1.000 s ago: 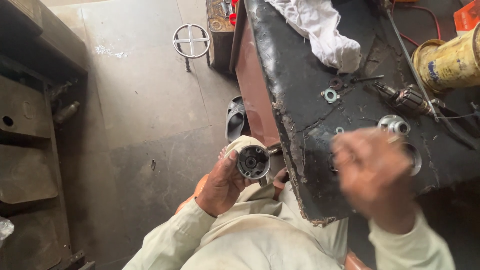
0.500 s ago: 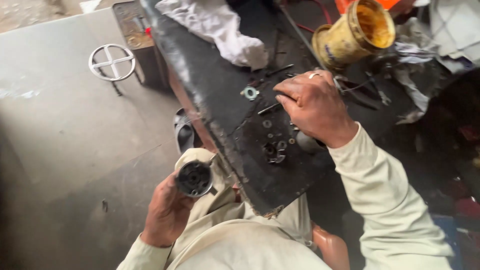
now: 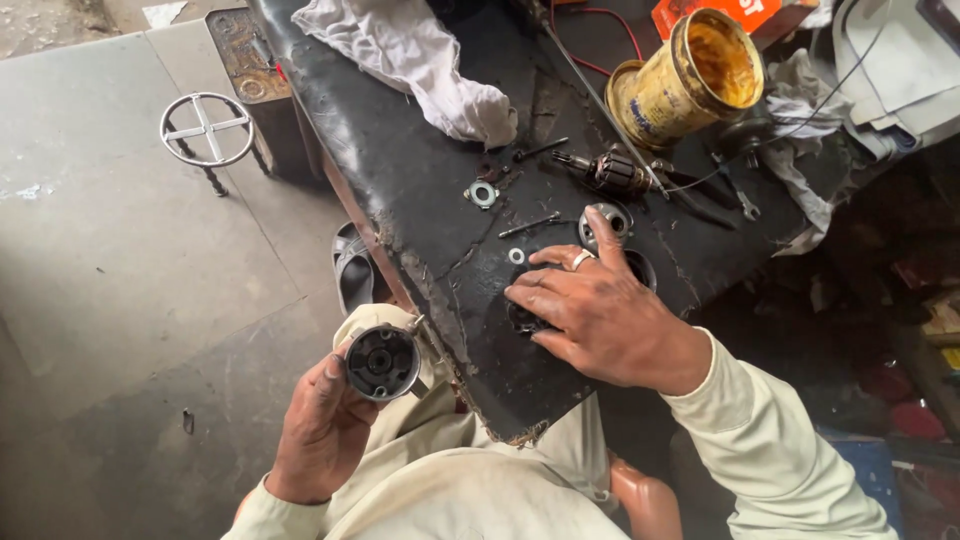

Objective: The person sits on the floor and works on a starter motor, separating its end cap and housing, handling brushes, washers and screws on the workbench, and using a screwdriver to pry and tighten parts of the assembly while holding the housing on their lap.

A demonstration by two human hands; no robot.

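Our left hand (image 3: 325, 430) is clamped around a round metal motor housing (image 3: 382, 362), held over our lap just off the edge of the black desk (image 3: 400, 150). Our right hand (image 3: 600, 310) lies spread on the desk, fingers apart, covering small dark parts. Beyond it sit a bearing cap (image 3: 606, 222), an armature (image 3: 612, 172) and a yellow grease tin (image 3: 685, 85).

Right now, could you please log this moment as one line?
left hand: holds round motor housing | right hand: flat on black bench, over small parts
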